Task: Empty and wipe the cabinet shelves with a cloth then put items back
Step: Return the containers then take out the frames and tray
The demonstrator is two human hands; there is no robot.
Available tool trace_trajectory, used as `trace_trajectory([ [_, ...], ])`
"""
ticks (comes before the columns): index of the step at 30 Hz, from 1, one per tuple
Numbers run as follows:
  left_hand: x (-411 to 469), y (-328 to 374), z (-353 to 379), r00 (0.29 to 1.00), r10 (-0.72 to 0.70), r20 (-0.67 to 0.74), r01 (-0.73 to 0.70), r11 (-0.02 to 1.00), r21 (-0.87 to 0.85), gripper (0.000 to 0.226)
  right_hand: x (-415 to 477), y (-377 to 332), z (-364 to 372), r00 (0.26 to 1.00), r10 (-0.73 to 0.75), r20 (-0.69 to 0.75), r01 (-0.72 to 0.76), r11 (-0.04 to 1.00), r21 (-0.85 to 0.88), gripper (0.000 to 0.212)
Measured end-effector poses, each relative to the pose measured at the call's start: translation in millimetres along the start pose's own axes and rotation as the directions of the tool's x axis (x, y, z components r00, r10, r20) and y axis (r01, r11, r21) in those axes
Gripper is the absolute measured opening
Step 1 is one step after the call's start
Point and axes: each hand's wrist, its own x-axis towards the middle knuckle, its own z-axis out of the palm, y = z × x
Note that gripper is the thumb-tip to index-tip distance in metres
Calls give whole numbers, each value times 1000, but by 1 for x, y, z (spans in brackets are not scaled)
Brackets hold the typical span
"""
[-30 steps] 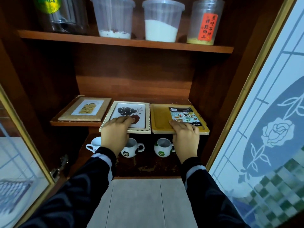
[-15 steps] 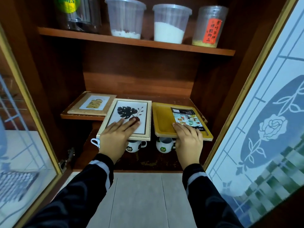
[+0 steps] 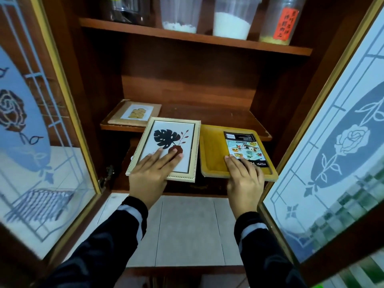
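Observation:
A cream-framed leaf picture (image 3: 170, 142) sticks out past the front of the middle shelf (image 3: 224, 119), tilted slightly. My left hand (image 3: 152, 173) grips its near edge, fingers flat on the glass. To its right a yellow tray (image 3: 212, 152) carrying a printed card (image 3: 244, 148) also overhangs the shelf, and my right hand (image 3: 244, 179) holds its near edge with fingers on the card. A brown-framed picture (image 3: 135, 112) lies flat at the shelf's left end.
The top shelf (image 3: 187, 36) carries a dark jar (image 3: 126, 9) and three clear tubs, one with a red label (image 3: 284, 23). Open glass doors stand at the left (image 3: 37, 132) and right (image 3: 332, 142). A grey tiled counter (image 3: 187, 229) lies below my arms.
Both hands have pulled the leaf picture and the yellow tray out toward me, past the shelf edge. The mugs on the lower shelf are now hidden beneath them.

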Motion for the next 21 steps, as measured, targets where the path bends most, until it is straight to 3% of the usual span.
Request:
trace_trajectory([
  [14, -70, 37, -63, 991, -131, 25, 129, 989, 67, 67, -46, -5, -40, 997, -71, -38, 75, 991, 108, 42],
  [18, -103, 59, -87, 978, -192, 83, 185, 979, 84, 89, -71, -5, -63, 993, -111, -38, 116, 980, 159, 43],
  [21, -125, 78, -105, 966, -239, 98, 229, 968, 106, 92, -90, -7, -81, 990, -132, -39, 137, 971, 196, 42],
])
